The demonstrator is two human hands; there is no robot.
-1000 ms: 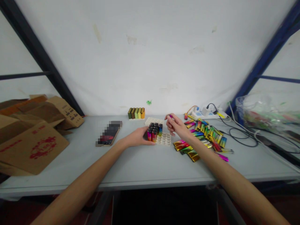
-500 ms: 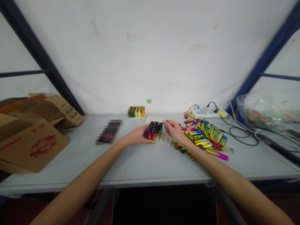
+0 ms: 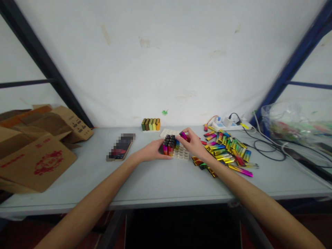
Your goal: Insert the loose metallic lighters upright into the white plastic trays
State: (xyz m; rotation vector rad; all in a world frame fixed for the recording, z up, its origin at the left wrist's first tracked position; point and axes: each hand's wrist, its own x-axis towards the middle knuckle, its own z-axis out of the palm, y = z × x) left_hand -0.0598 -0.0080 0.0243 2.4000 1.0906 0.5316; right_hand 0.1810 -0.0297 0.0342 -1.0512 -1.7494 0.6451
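Several shiny multicoloured lighters with black tops (image 3: 170,148) stand upright in the left part of a white tray with round holes (image 3: 184,153). My left hand (image 3: 155,150) is spread along the left side of these lighters, thumb at the front, touching them and holding nothing up. Over the tray's right half, my right hand (image 3: 192,141) pinches a pink-purple lighter (image 3: 183,135), tilted, between thumb and fingers. Another white tray (image 3: 167,132) lies behind. To the right is a loose pile of metallic lighters (image 3: 225,152).
Near the wall stands a block of green, brown, yellow and orange lighters (image 3: 151,125). A phone (image 3: 121,148) and cardboard boxes (image 3: 49,159) are on the left. A power strip (image 3: 228,123), cables (image 3: 269,152) and clear plastic bags (image 3: 287,121) are at the right.
My right hand has turned and lifted a little, so the pink-purple lighter in its fingers now shows clearly. My left hand has stayed beside the standing lighters.
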